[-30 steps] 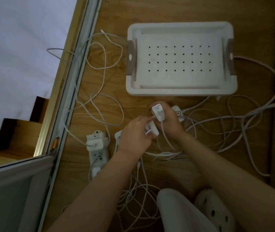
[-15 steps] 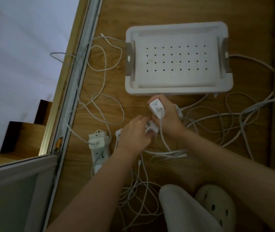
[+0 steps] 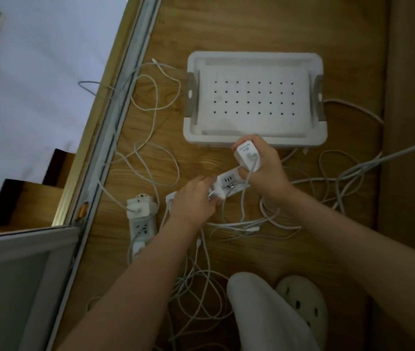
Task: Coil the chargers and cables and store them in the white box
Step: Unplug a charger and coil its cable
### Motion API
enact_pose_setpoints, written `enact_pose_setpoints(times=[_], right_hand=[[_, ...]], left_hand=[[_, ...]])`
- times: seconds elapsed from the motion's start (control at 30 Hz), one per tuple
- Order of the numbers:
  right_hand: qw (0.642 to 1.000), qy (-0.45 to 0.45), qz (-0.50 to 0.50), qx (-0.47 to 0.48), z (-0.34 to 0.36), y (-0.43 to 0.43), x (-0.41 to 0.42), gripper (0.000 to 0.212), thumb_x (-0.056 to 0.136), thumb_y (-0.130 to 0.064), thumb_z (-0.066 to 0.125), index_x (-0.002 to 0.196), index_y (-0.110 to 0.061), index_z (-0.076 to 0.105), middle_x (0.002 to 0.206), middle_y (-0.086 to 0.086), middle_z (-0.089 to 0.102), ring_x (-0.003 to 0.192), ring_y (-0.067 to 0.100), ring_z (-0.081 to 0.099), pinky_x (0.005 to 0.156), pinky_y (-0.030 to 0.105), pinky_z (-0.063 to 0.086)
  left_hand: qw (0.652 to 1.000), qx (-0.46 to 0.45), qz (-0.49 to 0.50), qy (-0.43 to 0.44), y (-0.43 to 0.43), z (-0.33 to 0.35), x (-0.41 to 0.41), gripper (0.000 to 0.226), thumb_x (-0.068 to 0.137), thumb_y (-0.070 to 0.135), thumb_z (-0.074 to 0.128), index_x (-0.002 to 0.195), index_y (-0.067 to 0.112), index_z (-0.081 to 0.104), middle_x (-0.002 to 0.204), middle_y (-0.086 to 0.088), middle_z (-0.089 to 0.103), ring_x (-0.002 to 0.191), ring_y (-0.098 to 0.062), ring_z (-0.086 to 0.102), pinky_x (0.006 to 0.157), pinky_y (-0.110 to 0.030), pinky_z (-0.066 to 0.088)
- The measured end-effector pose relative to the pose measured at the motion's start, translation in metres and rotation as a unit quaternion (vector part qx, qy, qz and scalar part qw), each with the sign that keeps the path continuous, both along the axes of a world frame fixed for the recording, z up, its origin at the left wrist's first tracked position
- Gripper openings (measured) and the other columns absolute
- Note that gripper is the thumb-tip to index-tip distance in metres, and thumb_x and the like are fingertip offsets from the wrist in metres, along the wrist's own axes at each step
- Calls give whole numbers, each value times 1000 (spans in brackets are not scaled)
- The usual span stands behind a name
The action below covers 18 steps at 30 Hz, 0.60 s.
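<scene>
The white box with a perforated bottom stands on the wooden floor, nothing in it. Just in front of it my right hand grips a white 66 W charger, its cable hanging down from it. Below the charger lies a white power strip. My left hand pinches a small white plug at the strip's near end. White cables lie tangled on the floor all around.
A second power strip with a charger plugged in lies left of my hands. A sliding door track runs diagonally at left. My knee and a white clog are at the bottom. More cables spread at right.
My right hand has lifted the charger up off the power strip toward the box's front wall; the strip's sockets now show. My left hand stays at the small plug.
</scene>
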State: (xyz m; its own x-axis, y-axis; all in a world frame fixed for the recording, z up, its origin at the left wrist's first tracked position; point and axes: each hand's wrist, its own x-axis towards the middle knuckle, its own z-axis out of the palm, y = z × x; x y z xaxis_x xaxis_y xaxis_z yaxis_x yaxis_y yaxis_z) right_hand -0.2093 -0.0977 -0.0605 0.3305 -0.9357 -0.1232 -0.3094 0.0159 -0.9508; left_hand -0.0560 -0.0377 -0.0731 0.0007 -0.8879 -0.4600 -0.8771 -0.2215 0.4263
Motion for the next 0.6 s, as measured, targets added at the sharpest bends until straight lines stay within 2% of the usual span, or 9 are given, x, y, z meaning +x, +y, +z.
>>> enact_pose_setpoints(times=[0.1,0.17,0.23,0.3,0.33,0.4,0.47,0.53,0.6], right_hand=[[999,-1,-1,-34,24,-4,4,39,67,22,52,99,-1,54,87,-9,52,74,-5,51,63,9,39],[998,-7,-1,-62,46,-2,9,38,69,22,53,100,1,54,93,-6,55,84,-3,53,70,10,42],[996,-12,16,-86,66,-1,13,39,72,19,58,103,-3,55,106,2,60,107,4,55,86,12,44],[994,-5,45,-104,86,1,18,40,74,15,61,105,-10,54,118,4,59,124,10,48,98,14,40],[992,2,58,-114,97,4,21,41,75,14,62,105,-12,54,121,4,58,126,9,45,101,15,38],[987,21,80,-141,122,9,29,39,76,11,64,106,-11,56,125,4,57,124,6,44,103,15,38],[979,49,93,-172,147,17,39,38,76,6,67,111,-8,58,127,7,58,121,7,46,100,13,38],[973,64,109,-193,173,25,46,43,76,5,68,116,-7,57,127,10,58,117,12,51,95,9,37],[959,84,134,-235,201,33,51,50,74,10,66,121,-6,55,129,12,56,120,18,51,98,2,28]], left_hand=[[999,48,0,26,4,7,2,55,91,26,57,142,20,38,135,-5,49,124,-25,44,98,-38,40],[996,83,-28,15,8,17,4,46,94,28,49,139,16,42,132,-8,49,124,-29,43,96,-41,41],[998,55,-9,25,9,33,4,32,96,27,45,117,9,59,114,-12,59,110,-30,52,88,-41,45],[994,24,68,82,8,62,2,31,98,24,41,97,4,64,92,-11,64,86,-24,57,76,-36,44],[985,21,117,129,6,82,2,33,99,24,39,92,3,64,84,-9,63,77,-20,56,70,-32,42],[950,12,209,232,4,128,3,36,101,27,35,97,6,64,79,-4,62,70,-15,56,63,-27,40],[922,-1,258,290,3,172,7,41,102,31,31,89,11,64,74,1,61,64,-10,55,56,-22,39],[905,-14,279,320,8,209,11,42,102,31,29,80,14,62,73,2,62,61,-9,54,56,-21,40],[892,-29,284,349,19,241,16,39,102,27,29,91,10,62,80,-2,63,68,-14,53,62,-24,39]])
